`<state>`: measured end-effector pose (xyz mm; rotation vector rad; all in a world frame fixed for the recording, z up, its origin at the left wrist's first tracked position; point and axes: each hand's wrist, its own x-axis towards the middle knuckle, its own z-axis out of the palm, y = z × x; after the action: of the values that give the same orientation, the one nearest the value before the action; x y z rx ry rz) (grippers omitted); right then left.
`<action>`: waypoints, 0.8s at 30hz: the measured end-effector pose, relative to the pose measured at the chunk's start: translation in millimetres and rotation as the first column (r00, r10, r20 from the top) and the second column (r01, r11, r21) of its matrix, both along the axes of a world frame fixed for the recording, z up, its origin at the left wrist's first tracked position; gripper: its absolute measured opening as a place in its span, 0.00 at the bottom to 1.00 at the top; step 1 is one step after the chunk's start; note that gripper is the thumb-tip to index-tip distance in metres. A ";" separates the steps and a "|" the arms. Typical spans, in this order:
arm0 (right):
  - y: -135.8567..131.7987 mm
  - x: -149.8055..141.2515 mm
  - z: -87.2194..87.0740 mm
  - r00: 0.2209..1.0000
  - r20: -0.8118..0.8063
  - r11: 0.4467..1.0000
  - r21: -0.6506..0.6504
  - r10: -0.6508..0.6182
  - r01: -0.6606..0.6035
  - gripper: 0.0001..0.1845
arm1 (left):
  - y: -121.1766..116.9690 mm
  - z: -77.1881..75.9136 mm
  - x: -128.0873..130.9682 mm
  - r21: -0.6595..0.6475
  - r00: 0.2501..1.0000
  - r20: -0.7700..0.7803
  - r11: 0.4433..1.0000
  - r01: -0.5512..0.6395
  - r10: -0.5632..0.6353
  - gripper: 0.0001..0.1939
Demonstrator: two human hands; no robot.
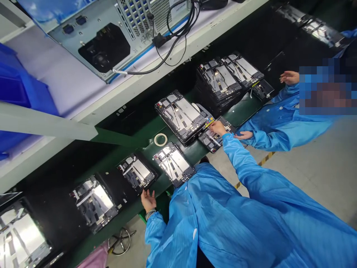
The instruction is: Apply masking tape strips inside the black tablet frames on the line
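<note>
Plainly, your left hand [149, 201] was open, fingers spread beside the near edge of the small tablet [136, 173], at nine o'clock from the middle tablet [175, 163]. At two o'clock, your right hand [219, 128] curled its fingers by the coloured strip [208, 123] at the tablet stack's [180, 117] corner; whether they gripped it was impossible to tell. A light edge pinch, off the circuitry, probably suited best. Your right hand and sleeve [237, 150] partly covered the lower tablet [209, 143]; the far tablet [22, 242], at eight o'clock, was cut off.
</note>
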<state>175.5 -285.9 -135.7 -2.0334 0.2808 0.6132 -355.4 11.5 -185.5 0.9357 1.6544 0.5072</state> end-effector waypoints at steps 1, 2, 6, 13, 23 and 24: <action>0.3 1.4 -1.2 1.000 -0.003 1.000 -0.006 0.018 -0.018 0.07 | -4.2 4.0 1.7 -0.001 1.000 -0.017 1.000 -0.016 0.016 0.12; 0.8 2.5 -2.3 0.999 -0.007 0.999 -0.012 0.034 -0.035 0.08 | -9.4 9.7 2.8 0.010 0.998 -0.050 0.999 -0.030 0.031 0.12; -1.2 4.4 -4.1 0.997 -0.030 0.997 -0.031 0.065 -0.066 0.12 | -36.9 59.5 8.8 0.241 0.976 -0.217 0.967 0.085 -0.032 0.18; -68.4 26.6 9.9 0.984 0.150 0.987 -0.109 -0.098 0.115 0.06 | -123.8 161.2 153.5 0.096 0.523 0.466 0.628 0.772 -0.714 0.21; -110.6 77.2 -14.8 0.995 -0.057 0.996 0.030 0.085 -0.083 0.27 | -239.8 22.2 394.0 -0.432 0.806 0.426 0.691 0.580 -0.411 0.20; -111.5 78.4 -17.6 0.989 -0.102 0.994 0.056 0.104 -0.098 0.28 | -240.2 15.5 397.5 -0.444 0.817 0.433 0.698 0.561 -0.382 0.22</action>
<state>253.9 -397.4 -153.3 -1.9787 0.2230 0.7844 42.1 -228.7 -170.0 0.7511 1.0989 -0.1937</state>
